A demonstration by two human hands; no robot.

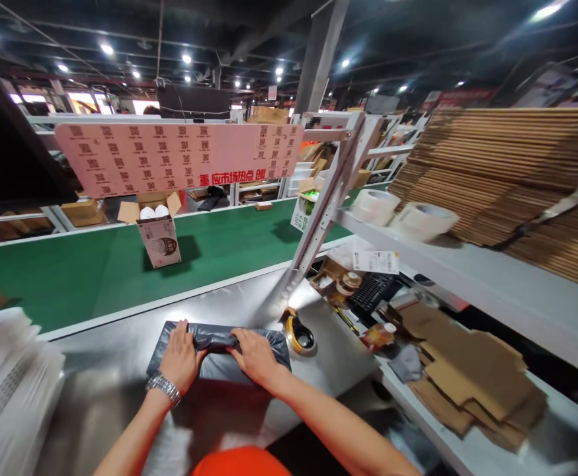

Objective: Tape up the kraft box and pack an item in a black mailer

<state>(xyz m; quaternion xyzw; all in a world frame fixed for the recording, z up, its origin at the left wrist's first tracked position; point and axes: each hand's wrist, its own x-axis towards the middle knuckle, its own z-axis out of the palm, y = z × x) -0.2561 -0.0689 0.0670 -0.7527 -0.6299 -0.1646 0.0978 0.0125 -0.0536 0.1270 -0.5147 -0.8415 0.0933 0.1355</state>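
Note:
A dark grey plastic mailer bag [269, 347] lies flat on the steel worktable [120, 370] in front of me. My left hand [180, 357], with a metal watch at the wrist, presses on the bag's left half with fingers together and bent over a folded ridge. My right hand [254, 357] rests on the bag's right half, its fingers curled onto the same crumpled fold in the middle. A yellow and black tape dispenser [297, 332] sits on the table just right of the bag.
A green conveyor belt [71, 271] runs behind the table, carrying an open carton [157, 231]. White paper stacks [6, 383] lie at left. At right, a shelf [467, 264] holds tape rolls [403, 215] and flat cardboard [517, 178]; below are a keyboard [371, 291] and folded cartons [467, 377].

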